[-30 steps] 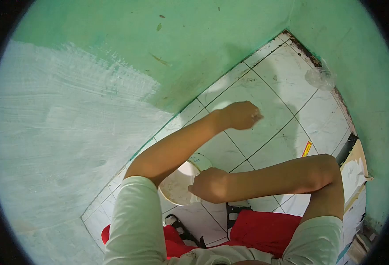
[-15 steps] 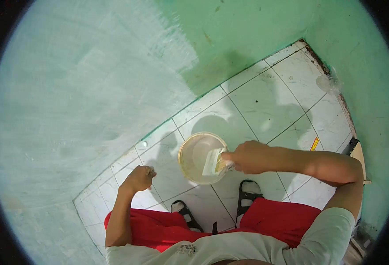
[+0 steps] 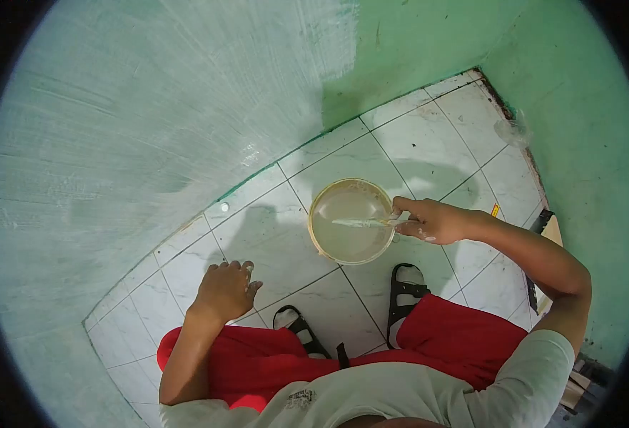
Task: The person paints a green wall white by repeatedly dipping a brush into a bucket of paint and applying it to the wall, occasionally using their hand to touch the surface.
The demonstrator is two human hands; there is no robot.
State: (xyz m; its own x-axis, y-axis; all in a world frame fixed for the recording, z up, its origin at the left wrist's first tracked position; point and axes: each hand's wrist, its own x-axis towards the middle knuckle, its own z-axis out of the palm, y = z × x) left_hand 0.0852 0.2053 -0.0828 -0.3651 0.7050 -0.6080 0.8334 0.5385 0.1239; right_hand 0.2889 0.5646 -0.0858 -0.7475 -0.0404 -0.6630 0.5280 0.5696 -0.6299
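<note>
My right hand point(image 3: 432, 221) grips a wide flat paintbrush point(image 3: 361, 223) by its handle, with white paint on my fingers. The brush is turned edge-on, its bristle end reaching over a round bucket point(image 3: 317, 246) on the floor. Whitish paint or liquid point(image 3: 353, 246) shows inside the bucket. My left hand point(image 3: 225, 291) hangs above my left knee, its fingers loosely bent and apart, with nothing in it. Specks of white paint show on its fingertips. The wall point(image 3: 186, 107) on the left carries fresh whitish strokes over green.
Bare green wall point(image 3: 414, 50) continues to the corner. White tiles point(image 3: 428, 150) cover the floor. A clear plastic bag point(image 3: 514, 132) lies by the right wall, and a board-like object point(image 3: 546, 235) leans lower down. My sandaled feet point(image 3: 406, 292) stand behind the bucket.
The brush has turned from showing its broad face to edge-on over the bucket. My left hand's fingers have loosened from a closed curl. The view has shifted slightly.
</note>
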